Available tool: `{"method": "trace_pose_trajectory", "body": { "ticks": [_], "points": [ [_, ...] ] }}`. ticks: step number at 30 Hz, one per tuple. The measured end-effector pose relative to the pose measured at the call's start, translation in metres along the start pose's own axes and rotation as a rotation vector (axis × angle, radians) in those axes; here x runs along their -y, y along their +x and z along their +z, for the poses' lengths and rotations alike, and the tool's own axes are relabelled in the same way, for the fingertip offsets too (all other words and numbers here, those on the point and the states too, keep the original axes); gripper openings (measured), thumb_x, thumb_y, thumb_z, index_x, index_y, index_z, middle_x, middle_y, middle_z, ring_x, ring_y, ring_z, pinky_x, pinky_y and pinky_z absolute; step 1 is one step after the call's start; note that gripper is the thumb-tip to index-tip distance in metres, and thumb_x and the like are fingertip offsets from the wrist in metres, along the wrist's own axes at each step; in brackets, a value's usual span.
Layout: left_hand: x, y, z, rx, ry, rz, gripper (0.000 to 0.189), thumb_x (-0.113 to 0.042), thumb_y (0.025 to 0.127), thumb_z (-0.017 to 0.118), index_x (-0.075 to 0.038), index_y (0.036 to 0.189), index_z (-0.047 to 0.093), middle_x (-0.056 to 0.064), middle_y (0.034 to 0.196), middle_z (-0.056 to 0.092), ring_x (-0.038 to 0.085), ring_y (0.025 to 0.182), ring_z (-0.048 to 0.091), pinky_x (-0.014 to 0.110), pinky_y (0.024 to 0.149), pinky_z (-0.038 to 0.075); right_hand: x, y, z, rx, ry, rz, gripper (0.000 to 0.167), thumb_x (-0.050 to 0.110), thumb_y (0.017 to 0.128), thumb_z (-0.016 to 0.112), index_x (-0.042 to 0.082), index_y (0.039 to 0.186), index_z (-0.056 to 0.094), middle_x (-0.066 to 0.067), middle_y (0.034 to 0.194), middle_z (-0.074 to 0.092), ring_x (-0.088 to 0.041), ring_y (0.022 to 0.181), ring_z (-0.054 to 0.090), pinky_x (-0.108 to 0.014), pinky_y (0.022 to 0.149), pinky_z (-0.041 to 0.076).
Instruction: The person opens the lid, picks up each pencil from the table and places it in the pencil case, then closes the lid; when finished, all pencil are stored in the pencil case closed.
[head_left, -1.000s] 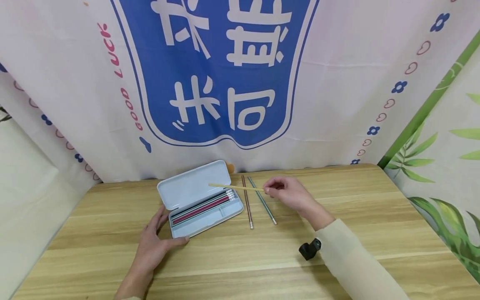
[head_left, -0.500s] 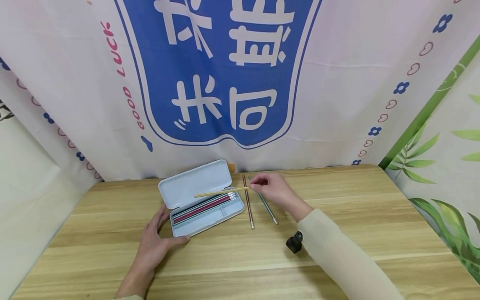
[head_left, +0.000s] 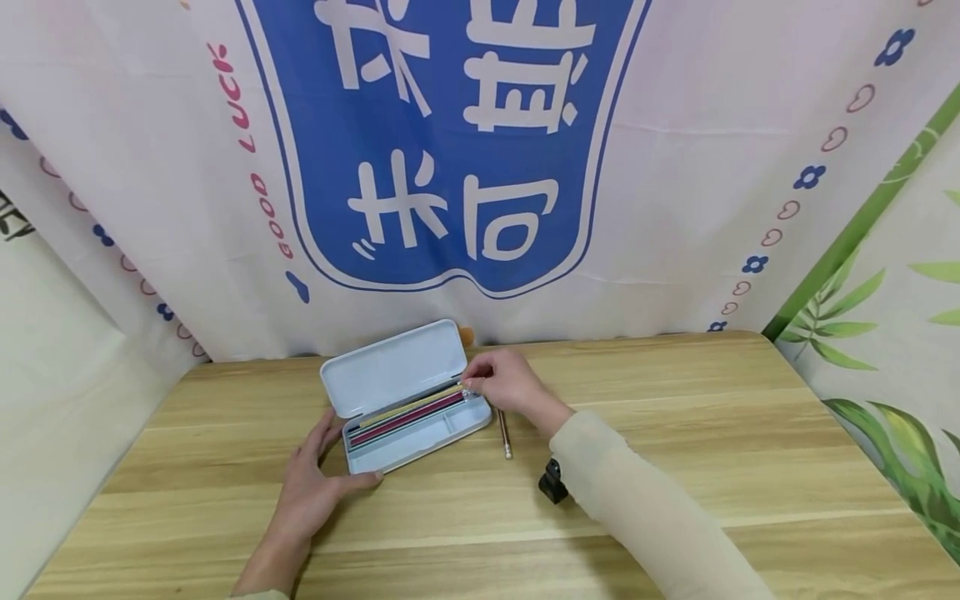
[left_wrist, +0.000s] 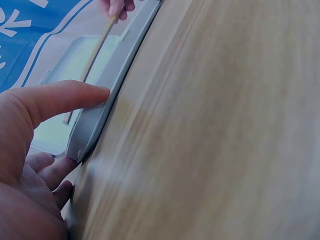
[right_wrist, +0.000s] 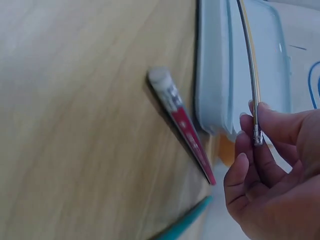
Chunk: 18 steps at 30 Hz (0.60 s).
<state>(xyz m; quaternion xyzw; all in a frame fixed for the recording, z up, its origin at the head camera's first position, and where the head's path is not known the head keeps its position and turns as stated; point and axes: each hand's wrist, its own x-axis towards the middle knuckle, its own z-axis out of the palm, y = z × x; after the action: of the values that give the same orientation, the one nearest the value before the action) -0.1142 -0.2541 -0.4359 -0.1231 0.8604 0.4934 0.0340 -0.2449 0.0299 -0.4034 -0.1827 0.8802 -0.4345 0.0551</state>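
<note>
My right hand (head_left: 512,387) pinches a yellow pencil (right_wrist: 254,75) near its eraser end, between thumb and fingers. In the head view that pencil is over the long compartment of a pale blue pencil case (head_left: 408,446), lined up with several dark, red and green pencils (head_left: 405,421) inside. Whether it touches them I cannot tell. My left hand (head_left: 303,492) holds the case's left end, with the thumb (left_wrist: 75,97) on the front edge and the fingers round the end. Right of the case lies a red pencil (head_left: 505,437), partly covered by my right hand.
A teal pencil (right_wrist: 185,220) lies near the red one; the right hand hides it from the head camera. The case's open lid (head_left: 393,367) leans back near the printed curtain (head_left: 637,300). An orange object (head_left: 467,336) shows behind it. A black device (head_left: 553,483) sits at the right wrist.
My right hand has moved left with the yellow pencil, from above the loose pencils to the case, and the pencil has turned in line with those inside. My left hand stays put.
</note>
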Motion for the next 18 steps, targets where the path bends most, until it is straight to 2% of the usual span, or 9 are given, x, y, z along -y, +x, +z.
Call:
{"method": "trace_pose_trajectory", "body": {
  "ticks": [7, 10, 14, 18],
  "points": [
    [0.000, -0.001, 0.000, 0.003, 0.000, -0.008, 0.138, -0.023, 0.075, 0.098, -0.021, 0.176, 0.004, 0.013, 0.176, 0.035, 0.043, 0.169, -0.004, 0.065, 0.136, -0.007, 0.002, 0.004, 0.013, 0.049, -0.035, -0.045, 0.007, 0.010, 0.098, 0.078, 0.009, 0.099, 0.085, -0.005, 0.099, 0.079, -0.013, 0.092, 0.062, -0.027, 0.086, 0.052],
    [0.000, -0.001, 0.000, 0.006, -0.006, -0.013, 0.138, -0.023, 0.075, 0.098, -0.022, 0.176, 0.004, 0.012, 0.176, 0.035, 0.043, 0.169, -0.005, 0.065, 0.135, -0.007, 0.001, 0.006, 0.018, 0.053, -0.093, -0.089, 0.007, 0.012, 0.097, 0.080, 0.011, 0.098, 0.086, -0.002, 0.097, 0.079, -0.014, 0.094, 0.061, -0.034, 0.099, 0.051],
    [0.000, -0.001, 0.000, 0.010, -0.012, -0.021, 0.138, -0.024, 0.076, 0.098, -0.023, 0.176, 0.003, 0.011, 0.177, 0.034, 0.043, 0.169, -0.007, 0.068, 0.135, -0.006, 0.000, 0.005, 0.021, 0.058, -0.140, -0.113, 0.008, 0.011, 0.098, 0.079, 0.013, 0.096, 0.087, 0.000, 0.095, 0.078, -0.016, 0.097, 0.059, -0.043, 0.117, 0.042],
    [0.000, -0.001, 0.000, 0.013, -0.012, -0.023, 0.137, -0.025, 0.076, 0.098, -0.024, 0.176, 0.003, 0.012, 0.176, 0.035, 0.043, 0.168, -0.008, 0.068, 0.135, -0.005, -0.001, 0.005, 0.023, 0.057, -0.132, -0.108, 0.009, 0.010, 0.098, 0.078, 0.012, 0.096, 0.087, -0.001, 0.096, 0.076, -0.018, 0.099, 0.058, -0.045, 0.121, 0.039]
  ]
}}
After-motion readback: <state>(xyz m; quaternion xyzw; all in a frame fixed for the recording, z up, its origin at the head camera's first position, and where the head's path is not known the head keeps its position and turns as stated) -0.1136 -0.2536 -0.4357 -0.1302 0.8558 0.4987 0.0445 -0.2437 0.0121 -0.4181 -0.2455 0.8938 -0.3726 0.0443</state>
